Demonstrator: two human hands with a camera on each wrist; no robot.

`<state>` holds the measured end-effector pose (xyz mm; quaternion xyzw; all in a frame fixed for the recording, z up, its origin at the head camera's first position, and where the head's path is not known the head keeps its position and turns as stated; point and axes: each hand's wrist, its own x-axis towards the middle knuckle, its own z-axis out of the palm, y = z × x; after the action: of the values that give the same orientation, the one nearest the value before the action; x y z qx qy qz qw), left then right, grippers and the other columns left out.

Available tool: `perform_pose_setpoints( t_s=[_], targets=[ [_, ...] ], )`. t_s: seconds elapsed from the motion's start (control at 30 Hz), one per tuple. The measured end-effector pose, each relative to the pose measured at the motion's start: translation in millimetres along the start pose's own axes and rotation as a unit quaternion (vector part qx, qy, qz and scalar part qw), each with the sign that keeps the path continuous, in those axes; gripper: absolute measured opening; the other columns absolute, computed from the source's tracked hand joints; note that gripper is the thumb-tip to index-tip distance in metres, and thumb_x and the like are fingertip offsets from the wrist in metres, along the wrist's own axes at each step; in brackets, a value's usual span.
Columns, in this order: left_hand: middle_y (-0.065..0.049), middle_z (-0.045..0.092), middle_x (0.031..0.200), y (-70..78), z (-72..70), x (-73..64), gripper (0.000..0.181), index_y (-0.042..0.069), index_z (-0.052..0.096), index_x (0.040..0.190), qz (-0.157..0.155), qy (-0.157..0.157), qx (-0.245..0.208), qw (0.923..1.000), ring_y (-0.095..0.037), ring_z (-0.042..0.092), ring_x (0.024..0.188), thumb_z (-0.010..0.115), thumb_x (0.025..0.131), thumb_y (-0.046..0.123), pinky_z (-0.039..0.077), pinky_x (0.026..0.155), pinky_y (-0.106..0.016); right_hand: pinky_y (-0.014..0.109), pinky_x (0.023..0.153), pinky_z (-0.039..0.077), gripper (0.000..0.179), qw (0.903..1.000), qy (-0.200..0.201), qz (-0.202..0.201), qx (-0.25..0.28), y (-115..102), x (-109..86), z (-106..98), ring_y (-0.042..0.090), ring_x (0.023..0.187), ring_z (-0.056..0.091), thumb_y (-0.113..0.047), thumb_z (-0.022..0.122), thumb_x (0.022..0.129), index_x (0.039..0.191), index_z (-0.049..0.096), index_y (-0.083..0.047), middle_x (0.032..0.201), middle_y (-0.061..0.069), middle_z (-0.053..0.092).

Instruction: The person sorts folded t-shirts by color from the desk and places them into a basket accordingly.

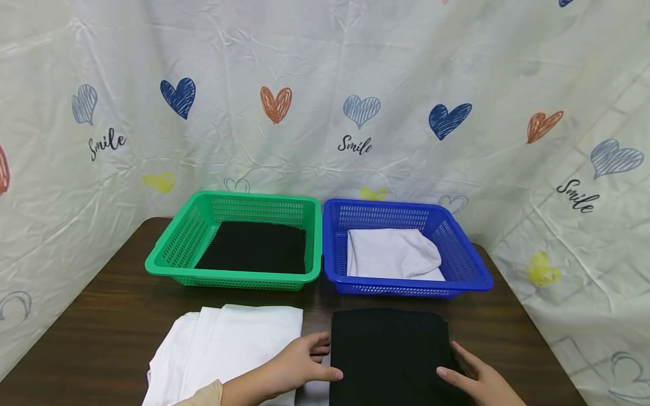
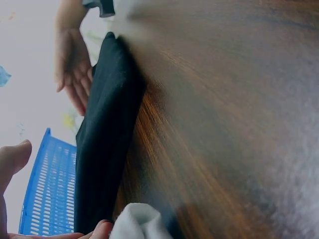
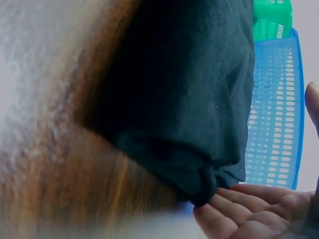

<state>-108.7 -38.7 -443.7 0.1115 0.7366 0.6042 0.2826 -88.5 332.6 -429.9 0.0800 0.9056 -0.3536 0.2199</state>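
While a rectangular green plastic basket [image 1: 228, 275] with slotted walls contains a folded black cloth [image 1: 254, 248], the blue plastic basket [image 1: 406, 284] just to its right contains a folded white cloth [image 1: 391, 254]. Both stand on a dark brown wood-grained table [image 1: 91, 338] before a white hanging sheet [image 1: 304, 51] printed with coloured hearts [image 1: 179, 98]. Nearer, a folded black fabric bundle [image 1: 386, 355] lies in front of the blue basket, right of overlapping folded white fabrics [image 1: 244, 344]. The left hand [image 1: 299, 366] and right hand [image 1: 479, 380] flank the bundle, fingers extended and grasping nothing, the right fingertips touching its edge.
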Motion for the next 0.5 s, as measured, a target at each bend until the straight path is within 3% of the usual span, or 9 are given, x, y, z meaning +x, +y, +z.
perform_pose_setpoints(
  t_s=[0.23, 0.5],
  targets=[
    [-0.028, 0.052, 0.142, -1.5, 1.5, 1.5, 0.075, -0.013, 0.041, 0.143, -0.002, 0.005, -0.032, 0.9995, -0.041, 0.054, 0.13, 0.079, 0.084, 0.011, 0.048, 0.105, -0.053, 0.053, 0.101, 0.05, 0.09, 0.9977, 0.028, 0.013, 0.06, 1.3, -0.2, -4.6, 0.046, 0.137, 0.045, -0.05, 0.06, 0.096, 0.15, 0.026, 0.013, 0.151, 0.031, 0.037],
    [-0.03, 0.051, 0.142, -0.4, 3.6, 2.6, 0.075, -0.013, 0.039, 0.143, -0.002, 0.012, -0.037, 0.9992, -0.042, 0.053, 0.13, 0.079, 0.084, 0.012, 0.048, 0.104, -0.053, 0.05, 0.096, 0.054, 0.08, 0.9949, 0.063, 0.018, 0.077, 5.4, 0.0, -8.7, 0.042, 0.129, 0.055, -0.05, 0.059, 0.096, 0.148, 0.039, 0.008, 0.141, 0.022, 0.057]
  ],
)
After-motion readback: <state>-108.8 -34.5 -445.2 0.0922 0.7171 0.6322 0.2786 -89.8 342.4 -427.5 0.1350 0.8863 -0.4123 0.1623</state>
